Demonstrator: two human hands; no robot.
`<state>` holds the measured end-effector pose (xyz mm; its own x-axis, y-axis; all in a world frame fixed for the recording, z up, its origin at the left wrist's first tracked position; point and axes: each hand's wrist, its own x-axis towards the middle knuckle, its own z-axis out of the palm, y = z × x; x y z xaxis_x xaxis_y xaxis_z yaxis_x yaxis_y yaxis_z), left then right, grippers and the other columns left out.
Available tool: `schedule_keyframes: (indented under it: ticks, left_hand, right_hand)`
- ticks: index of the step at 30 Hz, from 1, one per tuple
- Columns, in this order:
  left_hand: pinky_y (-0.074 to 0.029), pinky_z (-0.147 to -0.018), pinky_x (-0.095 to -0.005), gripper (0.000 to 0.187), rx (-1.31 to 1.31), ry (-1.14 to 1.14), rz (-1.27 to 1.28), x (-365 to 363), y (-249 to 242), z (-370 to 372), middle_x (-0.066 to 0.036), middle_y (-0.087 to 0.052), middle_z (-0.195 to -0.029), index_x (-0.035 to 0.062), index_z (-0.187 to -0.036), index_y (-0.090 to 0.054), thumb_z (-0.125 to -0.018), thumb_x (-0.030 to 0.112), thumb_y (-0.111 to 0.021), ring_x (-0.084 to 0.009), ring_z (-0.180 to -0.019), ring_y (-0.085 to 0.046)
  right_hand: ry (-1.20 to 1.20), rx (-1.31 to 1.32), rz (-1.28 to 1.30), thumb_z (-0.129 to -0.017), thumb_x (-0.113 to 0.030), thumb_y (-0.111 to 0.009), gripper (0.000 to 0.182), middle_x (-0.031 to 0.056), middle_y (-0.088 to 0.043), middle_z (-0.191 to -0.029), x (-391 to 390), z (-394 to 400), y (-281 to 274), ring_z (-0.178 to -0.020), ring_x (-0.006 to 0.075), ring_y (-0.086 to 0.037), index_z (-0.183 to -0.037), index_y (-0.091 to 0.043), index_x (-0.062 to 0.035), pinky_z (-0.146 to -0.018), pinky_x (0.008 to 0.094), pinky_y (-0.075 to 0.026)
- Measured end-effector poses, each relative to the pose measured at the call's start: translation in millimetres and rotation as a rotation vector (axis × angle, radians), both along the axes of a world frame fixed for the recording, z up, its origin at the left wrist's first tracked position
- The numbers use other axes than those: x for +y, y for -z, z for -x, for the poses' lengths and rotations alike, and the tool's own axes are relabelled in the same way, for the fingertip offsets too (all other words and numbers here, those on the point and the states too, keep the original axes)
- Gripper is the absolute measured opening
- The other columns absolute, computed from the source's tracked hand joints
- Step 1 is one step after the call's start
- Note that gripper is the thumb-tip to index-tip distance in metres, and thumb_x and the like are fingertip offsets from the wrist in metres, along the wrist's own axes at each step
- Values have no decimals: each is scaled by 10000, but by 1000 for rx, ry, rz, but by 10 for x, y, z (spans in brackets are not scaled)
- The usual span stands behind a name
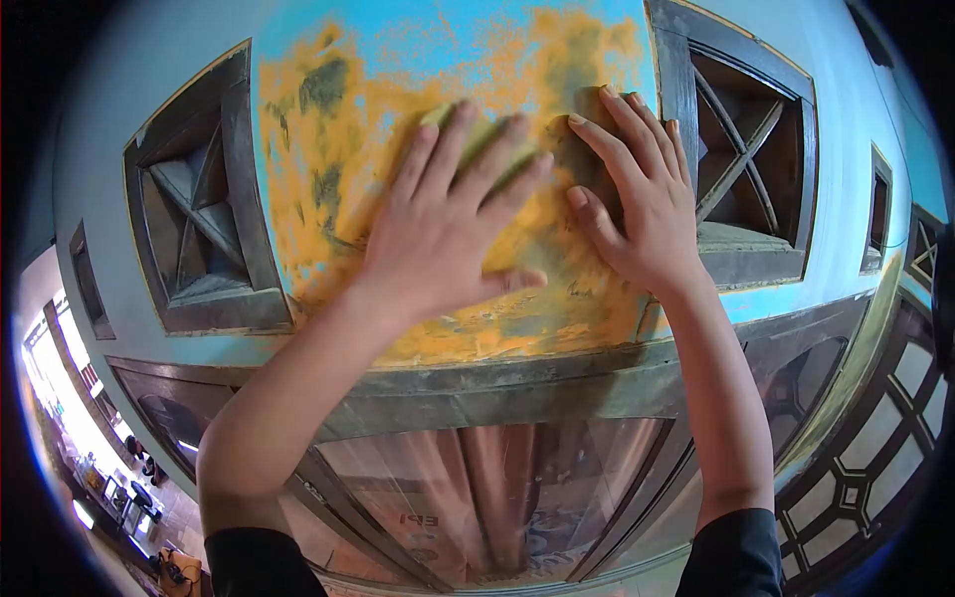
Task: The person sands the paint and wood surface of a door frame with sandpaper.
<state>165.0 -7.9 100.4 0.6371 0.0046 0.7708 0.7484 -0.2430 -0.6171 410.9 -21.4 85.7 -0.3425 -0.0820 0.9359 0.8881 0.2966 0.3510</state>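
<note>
My left hand (433, 224) lies against the wall with its fingers spread and is slightly blurred. Beneath its fingers shows a yellow-green piece (479, 149), pressed against the wall; most of it is covered by the hand, so I cannot tell exactly what it is. To the right, my right hand (647, 204) rests on the wall by the window frame, fingers apart, with nothing visible in it. Both hands are on a patch of orange and dark, worn paint (328, 179), with bright blue paint (418, 40) above it.
Framed openings with crossed bars stand at left (194, 214) and right (746, 159) of the patch. Below runs a dark wooden beam (497, 393) over glass panes with a curtain (492, 488) behind. A dark lattice (875, 448) is at far right, a bright opening at far left.
</note>
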Motion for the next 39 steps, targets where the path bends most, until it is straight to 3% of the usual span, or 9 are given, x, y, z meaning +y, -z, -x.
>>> schedule_keyframes:
  ticks: [7, 14, 18, 21, 24, 28, 31, 33, 39]
  left_hand:
    - [-157, -1252, -563, 841, -214, -33, -229, 207, -655, 213, -53, -316, -1657, 265, -1583, -362, -916, 768, -454, -402, -1530, -223]
    - [-140, -1258, -549, 898, 204, -6, 37, 3, 52, -45, -38, -218, -1694, 286, -1592, -340, -884, 838, -372, -378, -1548, -188]
    - [-151, -1256, -546, 827, -40, -57, -153, 145, -682, 188, -44, -240, -1686, 273, -1589, -347, -921, 747, -453, -364, -1542, -211]
    - [-58, -1280, -495, 751, -280, -193, -61, -45, -976, 135, -129, -164, -1696, 112, -1619, -218, -1055, 596, -329, -344, -1567, -99]
    - [-159, -1254, -549, 812, -130, -54, -166, 124, -615, 47, -52, -261, -1678, 265, -1586, -355, -921, 712, -490, -361, -1541, -218]
    - [-167, -1251, -547, 802, 192, 24, 39, -14, -83, 63, -50, -289, -1667, 286, -1580, -363, -916, 718, -490, -362, -1540, -220]
    - [-168, -1253, -539, 833, -1, -77, -135, 142, -690, 225, -41, -274, -1676, 303, -1587, -350, -899, 754, -477, -356, -1545, -211]
    - [-40, -1279, -502, 761, -369, -219, 92, -256, -1121, 139, -117, -137, -1702, 117, -1616, -218, -1048, 610, -331, -351, -1566, -83]
    - [-45, -1281, -484, 843, -163, -197, -83, -103, -710, -209, -110, -102, -1704, 127, -1624, -180, -1005, 654, -402, -330, -1571, -38]
  right_hand:
    - [4, 8, -11, -923, -382, -634, 530, 99, -451, -1554, -5, 12, 12, -1462, 351, -377, -1422, -562, -219, -1212, 577, -238]
    - [3, -7, -29, -942, -223, -569, 468, 102, -467, -1542, 40, -16, -1, -1456, 356, -385, -1410, -581, -227, -1205, 573, -246]
    - [22, -9, -48, -937, -134, -522, 486, 99, -467, -1543, 69, -14, 6, -1457, 351, -388, -1406, -586, -242, -1211, 569, -235]
    - [4, -5, -49, -924, -93, -510, 507, 97, -474, -1535, 67, -11, 11, -1459, 351, -386, -1409, -580, -227, -1214, 567, -232]
    - [-44, 20, -47, -914, -52, -505, 522, 93, -482, -1526, 92, -44, 16, -1458, 354, -387, -1409, -572, -203, -1213, 567, -241]
    - [-108, 47, -53, -906, -18, -498, 530, 93, -491, -1516, 97, -60, 22, -1452, 357, -394, -1405, -569, -181, -1207, 565, -262]
    - [-92, 48, -69, -938, -29, -487, 491, 94, -497, -1510, 122, -64, 13, -1450, 354, -397, -1398, -573, -176, -1203, 560, -274]
    - [-94, 43, -95, -965, -43, -476, 458, 94, -501, -1505, 150, -64, 14, -1451, 351, -396, -1393, -576, -171, -1203, 556, -277]
    - [-147, 56, -98, -986, -50, -464, 435, 92, -528, -1480, 147, -68, 9, -1435, 347, -423, -1392, -576, -162, -1195, 555, -292]
